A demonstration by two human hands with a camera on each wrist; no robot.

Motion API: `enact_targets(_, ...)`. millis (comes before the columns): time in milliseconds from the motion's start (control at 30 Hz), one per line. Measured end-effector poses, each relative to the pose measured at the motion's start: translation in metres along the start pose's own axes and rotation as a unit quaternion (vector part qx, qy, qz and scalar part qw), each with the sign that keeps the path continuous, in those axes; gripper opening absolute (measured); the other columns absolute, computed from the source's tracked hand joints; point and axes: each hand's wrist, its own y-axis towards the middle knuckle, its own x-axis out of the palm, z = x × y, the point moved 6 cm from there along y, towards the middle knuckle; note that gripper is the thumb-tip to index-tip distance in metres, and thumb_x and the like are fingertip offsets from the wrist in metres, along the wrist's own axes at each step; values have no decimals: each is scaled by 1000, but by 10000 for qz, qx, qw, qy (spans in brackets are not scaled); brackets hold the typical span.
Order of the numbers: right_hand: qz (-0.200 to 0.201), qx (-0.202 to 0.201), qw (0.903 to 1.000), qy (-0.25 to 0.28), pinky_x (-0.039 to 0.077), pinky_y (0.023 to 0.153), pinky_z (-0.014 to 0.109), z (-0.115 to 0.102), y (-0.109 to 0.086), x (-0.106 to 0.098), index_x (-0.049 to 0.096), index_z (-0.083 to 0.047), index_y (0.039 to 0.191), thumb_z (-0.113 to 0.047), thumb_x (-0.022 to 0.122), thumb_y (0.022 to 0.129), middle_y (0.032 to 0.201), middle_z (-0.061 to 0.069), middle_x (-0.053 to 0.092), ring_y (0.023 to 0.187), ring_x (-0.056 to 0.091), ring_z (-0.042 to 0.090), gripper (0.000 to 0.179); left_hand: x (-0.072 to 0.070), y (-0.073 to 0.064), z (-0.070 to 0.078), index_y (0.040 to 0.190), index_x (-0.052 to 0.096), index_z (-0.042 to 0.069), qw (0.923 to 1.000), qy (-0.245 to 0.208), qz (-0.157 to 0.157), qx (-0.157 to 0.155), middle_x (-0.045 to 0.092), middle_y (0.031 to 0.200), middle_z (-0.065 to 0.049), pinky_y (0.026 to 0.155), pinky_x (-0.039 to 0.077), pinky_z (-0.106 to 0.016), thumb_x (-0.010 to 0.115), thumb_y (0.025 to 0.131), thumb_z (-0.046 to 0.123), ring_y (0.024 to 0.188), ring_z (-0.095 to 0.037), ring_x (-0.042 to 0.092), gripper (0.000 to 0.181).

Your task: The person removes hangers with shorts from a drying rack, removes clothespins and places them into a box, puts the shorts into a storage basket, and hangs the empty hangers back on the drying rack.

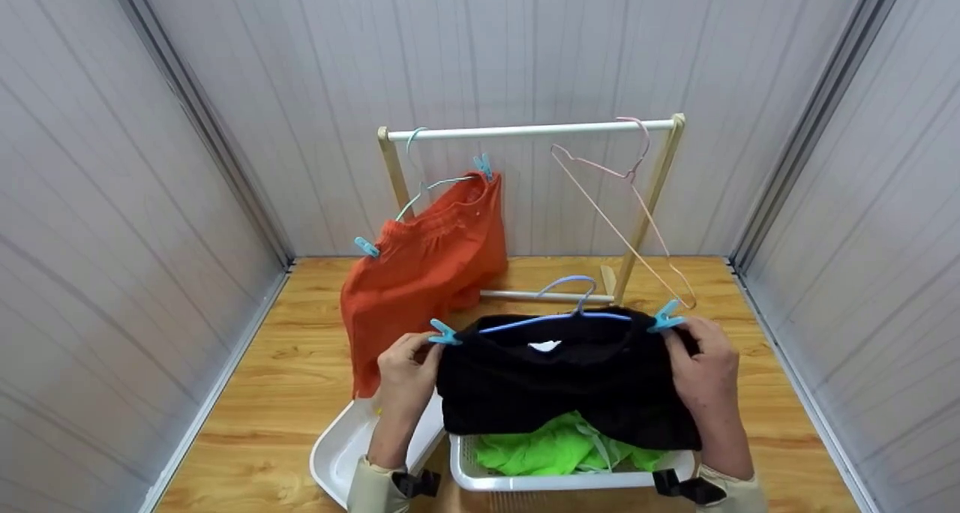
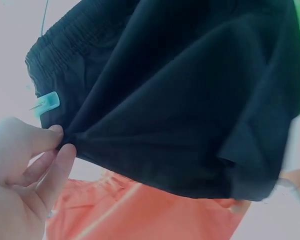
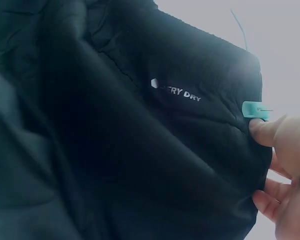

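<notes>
Black shorts (image 1: pixel 562 378) hang from a blue hanger (image 1: pixel 577 307) held out in front of me. A blue clothespin (image 1: pixel 445 333) fastens the waistband at the left end and another clothespin (image 1: pixel 665 316) at the right end. My left hand (image 1: pixel 405 378) pinches the shorts' left edge just below its clothespin, thumb and fingertips gathering the cloth in the left wrist view. With thumb and fingers, my right hand (image 1: pixel 709 367) holds the opposite edge under the other clothespin. White lettering (image 3: pixel 182 93) shows near the waistband in the right wrist view.
Orange shorts (image 1: pixel 435 265) hang clipped on a hanger at the left of a rack (image 1: pixel 525 130). A bare pink hanger (image 1: pixel 630 175) hangs at its right. Below the black shorts stands a white basket (image 1: pixel 562 483) with green cloth (image 1: pixel 540 449). A white tray (image 1: pixel 334 453) lies left.
</notes>
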Motion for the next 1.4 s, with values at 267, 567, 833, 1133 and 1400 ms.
enact_targets(267, -140, 155, 9998, -53, 39, 83, 15, 16, -15, 3, 71, 2, 89, 12, 74, 78, 89, 12, 68, 90, 59, 20, 15, 10, -19, -14, 79, 75, 10, 9995, 242, -218, -30, 71, 75, 4, 57, 53, -21, 82, 70, -5, 63, -6, 66, 19)
enact_targets(567, -292, 365, 9986, -229, 39, 82, 23, 30, -20, 6, 71, 2, 88, 11, 74, 78, 90, 15, 68, 91, 60, 27, 14, 30, -38, -32, 81, 74, 6, 9918, 109, -1022, -753, 72, 78, -2, 58, 55, -25, 79, 75, -3, 66, -13, 68, 12)
enact_targets(833, -432, 550, 9972, -277, 39, 83, 28, 43, -32, 13, 72, 0, 89, 10, 74, 78, 91, 14, 68, 94, 59, 29, 15, 39, -55, -43, 79, 75, 13, 9739, 915, -1773, -1087, 68, 73, 9, 64, 54, -29, 79, 79, 10, 66, -6, 61, 5)
enact_targets(1133, -633, 800, 9935, -510, 44, 83, 45, 52, -40, 15, 71, 2, 94, 6, 73, 81, 94, 16, 67, 95, 59, 34, 13, 47, -61, -44, 78, 77, 13, 9640, 1238, -2102, -1056, 67, 77, 9, 71, 52, -32, 79, 79, 11, 73, -11, 60, 3)
enact_targets(1400, -817, 929, 9906, -584, 44, 84, 49, 59, -46, 18, 71, 1, 94, 6, 74, 80, 95, 18, 68, 96, 59, 37, 15, 55, -75, -46, 73, 77, 12, 9548, 1643, -2219, -1103, 56, 92, -1, 74, 45, -36, 81, 75, 11, 87, -21, 50, 5)
